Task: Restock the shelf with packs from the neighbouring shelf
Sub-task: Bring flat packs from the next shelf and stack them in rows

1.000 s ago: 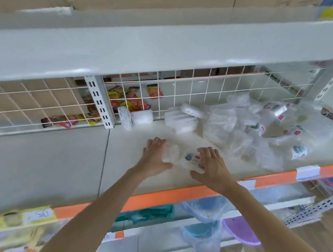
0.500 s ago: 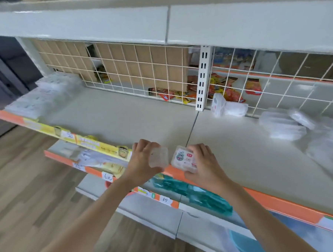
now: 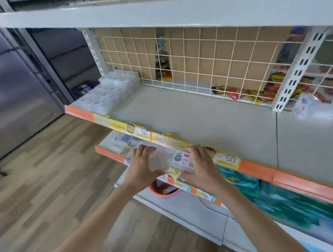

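Both hands carry one clear plastic pack (image 3: 170,162) at the shelf (image 3: 209,119) edge: left hand (image 3: 142,167) grips one end, right hand (image 3: 200,166) the labelled end. Looks light, slick, crushable; end-holds suit it.

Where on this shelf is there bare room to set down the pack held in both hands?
The shelf lies bare between the stacked packs at its left end and the upright. The left end is crowded. The hands hold the pack.
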### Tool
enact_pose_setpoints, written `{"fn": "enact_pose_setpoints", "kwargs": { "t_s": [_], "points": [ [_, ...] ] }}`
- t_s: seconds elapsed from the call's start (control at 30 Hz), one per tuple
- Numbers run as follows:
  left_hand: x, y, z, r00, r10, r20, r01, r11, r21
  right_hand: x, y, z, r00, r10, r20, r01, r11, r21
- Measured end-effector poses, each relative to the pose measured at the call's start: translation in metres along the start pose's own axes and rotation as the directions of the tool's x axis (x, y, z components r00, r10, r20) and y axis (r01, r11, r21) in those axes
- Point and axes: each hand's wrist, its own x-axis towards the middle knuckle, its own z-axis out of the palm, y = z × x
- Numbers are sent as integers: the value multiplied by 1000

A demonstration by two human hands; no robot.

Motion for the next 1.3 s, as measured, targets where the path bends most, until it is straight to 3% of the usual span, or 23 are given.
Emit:
{"fn": "enact_pose_setpoints", "kwargs": {
  "t_s": [0.47, 0.67, 0.87, 1.03, 1.17, 1.3],
  "points": [
    [61, -104, -47, 988, -107, -111, 94, 989, -117, 131, -51, 63, 990, -69, 123, 70, 997, -8],
    [128, -143, -70, 993, -54, -106, 53, 998, -15, 209, -52, 95, 994, -49, 100, 48, 999, 18],
    [183, -154, -61, 998, 48, 34, -48, 999, -17, 226, -26, 106, 989, 131, 74, -125, 989, -77],
    [221, -156, -40, 979, 82, 188, -66, 994, -88, 229, -5, 109, 951, 288, -114, -302, 945, -129],
    [256, -156, -32, 947, 156, 281, -128, 985, -115, 235, 4, 106, 885, 384, -263, -438, 878, -191],
    [278, -165, -27, 932, 199, 304, -151, 973, -173, 246, 4, 106, 819, 517, -248, -565, 803, -191]
  ]
}}
